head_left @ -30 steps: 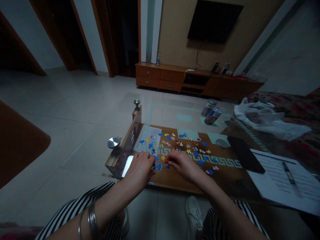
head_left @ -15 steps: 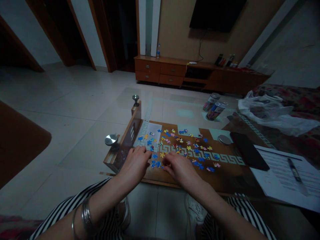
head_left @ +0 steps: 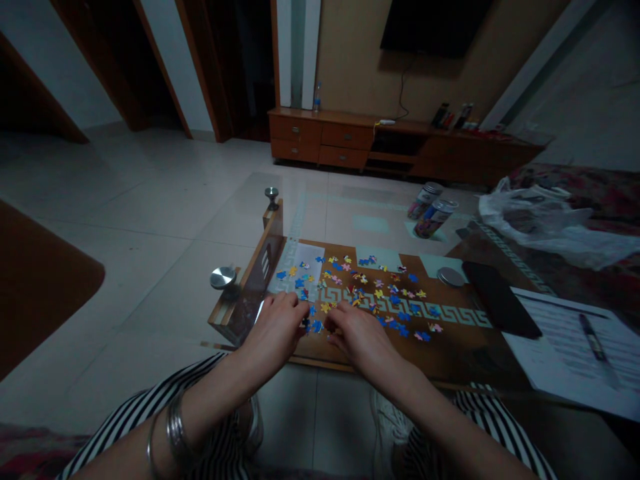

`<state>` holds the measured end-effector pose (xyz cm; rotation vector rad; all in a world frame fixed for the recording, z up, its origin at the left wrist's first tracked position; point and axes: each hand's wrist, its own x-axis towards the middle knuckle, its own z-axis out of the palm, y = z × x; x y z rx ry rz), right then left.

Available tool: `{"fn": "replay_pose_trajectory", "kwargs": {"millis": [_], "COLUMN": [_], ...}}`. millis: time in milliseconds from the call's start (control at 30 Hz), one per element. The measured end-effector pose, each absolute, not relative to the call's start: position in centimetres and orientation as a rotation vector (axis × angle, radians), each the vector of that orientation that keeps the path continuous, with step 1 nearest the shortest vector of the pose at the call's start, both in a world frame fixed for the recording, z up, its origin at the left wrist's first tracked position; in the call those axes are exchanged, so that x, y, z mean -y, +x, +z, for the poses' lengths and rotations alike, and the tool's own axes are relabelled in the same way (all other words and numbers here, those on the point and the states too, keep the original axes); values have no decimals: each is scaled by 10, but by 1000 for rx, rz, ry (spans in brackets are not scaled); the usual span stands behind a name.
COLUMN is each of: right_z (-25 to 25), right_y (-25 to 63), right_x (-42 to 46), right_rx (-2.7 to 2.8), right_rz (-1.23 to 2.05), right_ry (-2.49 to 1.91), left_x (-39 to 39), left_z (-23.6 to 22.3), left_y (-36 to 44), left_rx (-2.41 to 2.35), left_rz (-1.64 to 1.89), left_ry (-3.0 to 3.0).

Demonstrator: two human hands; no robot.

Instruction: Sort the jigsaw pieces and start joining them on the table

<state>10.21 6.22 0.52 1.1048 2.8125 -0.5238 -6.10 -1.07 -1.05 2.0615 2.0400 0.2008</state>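
Observation:
Small colourful jigsaw pieces [head_left: 380, 293] lie scattered over a glass-topped low table [head_left: 350, 223] with a brown patterned shelf below. My left hand [head_left: 277, 331] rests at the near edge, fingers curled and pinching at blue pieces [head_left: 315, 326]. My right hand [head_left: 359, 337] sits just right of them, fingers bent down onto the same little cluster. What either hand's fingertips hold is too small and dark to name. A white sheet [head_left: 299, 265] with a few pieces lies behind my left hand.
Two cans [head_left: 431, 210] stand at the table's far side, with a round lid [head_left: 451, 277], a dark phone [head_left: 501, 299], a printed sheet with a pen [head_left: 593, 339] and a crumpled plastic bag [head_left: 547, 227] to the right. A TV cabinet [head_left: 400, 143] lines the far wall.
Both hands stayed at the blue pieces near the front edge, closing slightly toward each other. The view tilted down a little, so the table sits higher in frame.

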Motion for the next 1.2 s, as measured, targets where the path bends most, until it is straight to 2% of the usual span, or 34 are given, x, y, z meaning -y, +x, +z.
{"fn": "replay_pose_trajectory", "kwargs": {"millis": [233,533,1200], "right_z": [-1,3,-2], "right_y": [110,109,103], "right_x": [-64,-64,-62], "right_rx": [-2878,-2853,-2833], "right_rz": [-562,-530,-558], "right_ry": [1103,1129,1179], "left_x": [11,5,8], "left_z": [-8,-10,-17], "left_y": [-71,-49,-41], "left_rx": [-2101,-1892,-1986], "left_rz": [205,251,317], "left_ry": [2068,2248,2069]}}
